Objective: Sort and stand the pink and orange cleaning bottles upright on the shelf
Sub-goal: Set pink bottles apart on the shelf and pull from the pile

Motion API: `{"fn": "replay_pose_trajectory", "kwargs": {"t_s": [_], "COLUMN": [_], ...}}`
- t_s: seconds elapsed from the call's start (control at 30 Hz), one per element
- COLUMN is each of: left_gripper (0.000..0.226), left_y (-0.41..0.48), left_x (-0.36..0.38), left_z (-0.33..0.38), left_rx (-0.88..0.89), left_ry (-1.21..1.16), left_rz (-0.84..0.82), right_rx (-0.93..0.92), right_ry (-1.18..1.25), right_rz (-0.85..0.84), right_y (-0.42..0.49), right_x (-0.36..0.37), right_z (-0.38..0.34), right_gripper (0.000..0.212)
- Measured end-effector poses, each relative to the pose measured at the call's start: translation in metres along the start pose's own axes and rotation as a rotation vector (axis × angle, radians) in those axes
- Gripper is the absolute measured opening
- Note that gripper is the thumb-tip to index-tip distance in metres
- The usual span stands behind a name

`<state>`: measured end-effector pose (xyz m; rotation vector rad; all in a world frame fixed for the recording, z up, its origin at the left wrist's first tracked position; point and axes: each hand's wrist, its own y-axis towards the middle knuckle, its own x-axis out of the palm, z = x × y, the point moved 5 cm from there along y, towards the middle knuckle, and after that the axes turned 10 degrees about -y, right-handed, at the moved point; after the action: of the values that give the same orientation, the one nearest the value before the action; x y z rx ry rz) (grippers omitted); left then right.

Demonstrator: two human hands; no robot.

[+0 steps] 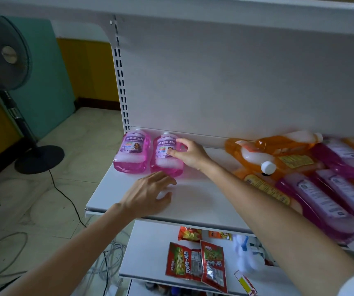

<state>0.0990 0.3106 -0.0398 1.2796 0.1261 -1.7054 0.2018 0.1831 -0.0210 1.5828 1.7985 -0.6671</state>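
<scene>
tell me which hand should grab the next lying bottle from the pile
Right, probably: the pile of lying bottles is on its side. The right hand need only release the upright pink bottle; the left hand would cross that arm.

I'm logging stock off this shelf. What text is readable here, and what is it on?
"地板清洁剂": front label of the left pink bottle, standing.
"地板清洁剂": front label of the right pink bottle, standing.
Smaller print on both labels: too small to read.
Labels on the lying orange bottles and lying pink bottles: blurred.
Snack packets: blurred.
</scene>
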Motion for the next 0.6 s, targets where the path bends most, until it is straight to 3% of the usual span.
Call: {"fn": "replay_pose_trajectory", "kwargs": {"t_s": [0.2,0.43,0.6], "left_gripper": [0.032,0.031,0.033], "left_y": [0.019,0.080,0.124], "left_x": [0.012,0.049,0.081], "left_z": [0.020,0.079,0.142], "left_rx": [0.082,0.250,0.370], "left_ry": [0.003,-0.045,-0.071], "left_rz": [-0.029,-0.021,-0.045], "right_rx": [-0.068,-0.160,-0.079], "right_ry": [-0.073,-0.111,-0.154], "right_rz": [0.068,0.303,0.434], "right_y": [-0.016,-0.050,-0.080], "right_x": [-0.020,-0.133,-0.206], "right_z": [0.001,0.027,0.087], "right_gripper": [0.057,0.046,0.043]}}
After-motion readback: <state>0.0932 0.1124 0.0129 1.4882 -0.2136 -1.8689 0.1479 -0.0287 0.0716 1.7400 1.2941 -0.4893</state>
